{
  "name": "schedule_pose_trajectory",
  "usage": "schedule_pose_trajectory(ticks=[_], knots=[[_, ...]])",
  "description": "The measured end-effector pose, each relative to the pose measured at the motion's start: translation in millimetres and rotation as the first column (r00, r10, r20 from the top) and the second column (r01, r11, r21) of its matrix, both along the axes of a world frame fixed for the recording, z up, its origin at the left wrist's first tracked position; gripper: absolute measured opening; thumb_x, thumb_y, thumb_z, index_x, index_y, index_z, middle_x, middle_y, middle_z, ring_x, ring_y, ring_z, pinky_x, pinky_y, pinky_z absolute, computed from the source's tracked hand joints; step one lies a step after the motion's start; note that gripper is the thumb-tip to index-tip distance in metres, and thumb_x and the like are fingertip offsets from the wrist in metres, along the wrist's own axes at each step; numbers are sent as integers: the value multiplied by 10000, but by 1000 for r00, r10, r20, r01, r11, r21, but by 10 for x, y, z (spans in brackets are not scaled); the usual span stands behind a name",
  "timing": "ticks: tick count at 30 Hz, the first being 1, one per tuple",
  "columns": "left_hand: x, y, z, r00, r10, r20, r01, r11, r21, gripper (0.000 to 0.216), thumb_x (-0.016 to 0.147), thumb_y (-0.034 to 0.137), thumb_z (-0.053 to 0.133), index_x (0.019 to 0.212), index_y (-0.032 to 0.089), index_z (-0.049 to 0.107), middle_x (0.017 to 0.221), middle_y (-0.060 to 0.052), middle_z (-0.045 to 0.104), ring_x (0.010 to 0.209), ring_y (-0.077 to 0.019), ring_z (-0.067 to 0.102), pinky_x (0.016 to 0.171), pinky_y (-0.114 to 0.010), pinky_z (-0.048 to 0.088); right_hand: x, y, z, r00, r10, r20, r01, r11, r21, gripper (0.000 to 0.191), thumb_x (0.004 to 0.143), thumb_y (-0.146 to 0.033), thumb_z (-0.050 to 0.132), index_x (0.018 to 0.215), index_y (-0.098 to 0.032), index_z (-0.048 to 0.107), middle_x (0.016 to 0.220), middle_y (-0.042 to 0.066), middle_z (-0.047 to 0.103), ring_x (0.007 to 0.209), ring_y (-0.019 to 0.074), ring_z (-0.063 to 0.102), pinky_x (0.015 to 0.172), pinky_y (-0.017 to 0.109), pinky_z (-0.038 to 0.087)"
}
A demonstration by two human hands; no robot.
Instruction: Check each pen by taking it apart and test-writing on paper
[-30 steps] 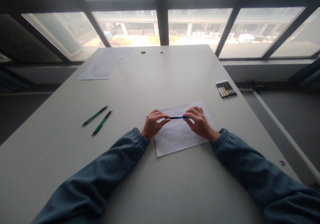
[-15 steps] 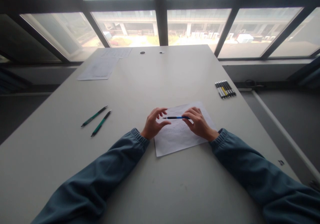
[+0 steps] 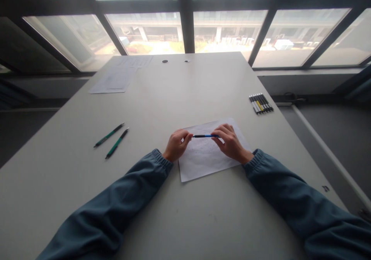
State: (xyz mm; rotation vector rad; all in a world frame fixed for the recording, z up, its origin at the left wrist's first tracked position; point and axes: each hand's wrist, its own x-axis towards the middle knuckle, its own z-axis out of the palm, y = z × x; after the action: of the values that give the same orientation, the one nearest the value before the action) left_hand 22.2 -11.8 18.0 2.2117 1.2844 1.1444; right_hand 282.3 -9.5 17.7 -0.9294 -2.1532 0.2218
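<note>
A blue and black pen (image 3: 205, 136) is held level just above a white sheet of paper (image 3: 203, 163) with faint marks on it. My right hand (image 3: 229, 143) grips the pen's right end with closed fingers. My left hand (image 3: 176, 145) pinches the pen's left tip between thumb and fingers. Both hands hover over the sheet, which lies on the grey table (image 3: 162, 97) in front of me.
Two green and black pens (image 3: 111, 139) lie on the table to the left. A row of several markers (image 3: 261, 103) sits near the right edge. Printed sheets (image 3: 114, 79) lie at the far left by the window. Two small round holes (image 3: 165, 61) mark the far end.
Half a second ago my left hand had let go of the pen with fingers spread; it has closed on the pen's left tip again. My right hand kept its hold throughout.
</note>
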Motion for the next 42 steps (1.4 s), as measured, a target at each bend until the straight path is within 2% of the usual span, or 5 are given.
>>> schedule_pose_trajectory(ticks=[29,31,36,40,42], knots=[[16,-5,9,989,-96,109,81,988,132,56,893,256,710,916,206,697,883,-52,730,839,-178,649,752,-333,545,13,-5,8,1000,24,8,-24,1000,-6,83,984,-265,573,987,-217,641,939,64,680,950,238,555,876,423,406],[21,-3,0,989,-96,108,84,990,114,137,890,270,717,1011,214,686,940,-54,737,852,-170,655,748,-317,536,8,-3,6,1000,27,4,-27,1000,-5,88,984,-270,575,984,-212,641,940,66,679,949,238,552,870,422,406],[13,10,-36,991,-74,114,71,997,29,682,778,445,817,1347,223,513,1099,-84,705,883,-174,652,741,-299,516,3,8,0,1000,24,1,-24,1000,2,86,984,-267,576,986,-210,640,938,65,678,944,237,550,866,422,404],[-7,5,-26,999,2,55,0,999,-49,349,963,518,550,960,183,649,840,-39,656,779,-165,598,712,-296,469,1,3,25,1000,16,-19,-15,1000,16,87,986,-269,571,970,-216,638,908,61,674,918,235,548,853,419,405],[-10,-3,-12,1000,-6,17,7,998,-67,474,1028,490,401,736,179,607,724,-30,606,726,-163,564,722,-308,454,-2,-2,38,1000,17,-22,-16,1000,19,90,987,-269,569,965,-217,638,903,61,674,911,234,547,851,417,405]])
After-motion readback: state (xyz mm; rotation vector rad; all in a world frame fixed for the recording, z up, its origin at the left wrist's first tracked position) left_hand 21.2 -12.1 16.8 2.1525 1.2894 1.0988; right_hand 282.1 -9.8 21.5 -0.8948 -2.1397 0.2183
